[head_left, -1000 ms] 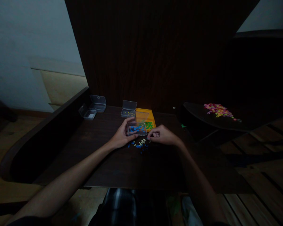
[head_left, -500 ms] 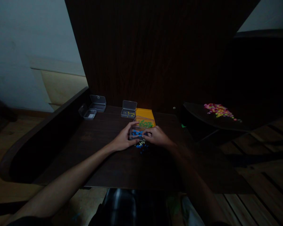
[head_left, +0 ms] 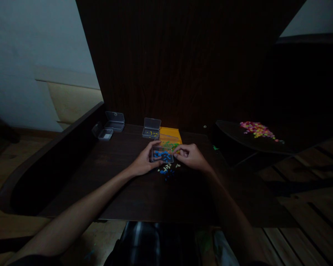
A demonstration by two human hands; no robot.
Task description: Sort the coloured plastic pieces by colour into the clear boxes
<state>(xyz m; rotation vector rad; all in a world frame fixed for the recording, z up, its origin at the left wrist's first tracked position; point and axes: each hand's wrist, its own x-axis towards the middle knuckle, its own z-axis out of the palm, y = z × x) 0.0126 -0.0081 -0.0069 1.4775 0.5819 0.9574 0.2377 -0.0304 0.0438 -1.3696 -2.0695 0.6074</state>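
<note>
The left hand (head_left: pixel 143 162) gripped a clear hinged plastic box (head_left: pixel 170 161), thumb along the near side and fingers around the far left corner. That box stood just on the near side of the orange hinged case (head_left: pixel 169 131), partly in front of it in this view, with blue pieces (head_left: pixel 166 155) inside. The right hand (head_left: pixel 192 157) was at the clear box's right edge, near the orange case's near right corner, thumb and fingertips drawn together; whether a piece lay between them could not be determined.

Green pieces (head_left: pixel 176 147) lay in the orange case. Loose cream pieces (head_left: pixel 167 167) and loose blue pieces (head_left: pixel 163 171) lay mixed on the dark desktop (head_left: pixel 122 199), nearer the wearer than the orange case. A small clear box with yellow pieces (head_left: pixel 152 123) stood just beside the orange case, to its left.

Assessment: good handling called for a steady, level left grip, lest blue pieces slide out. The right fingertips needed a light pinch on single pieces, clear of the cream ones; dim light made mix-ups likelier.
</note>
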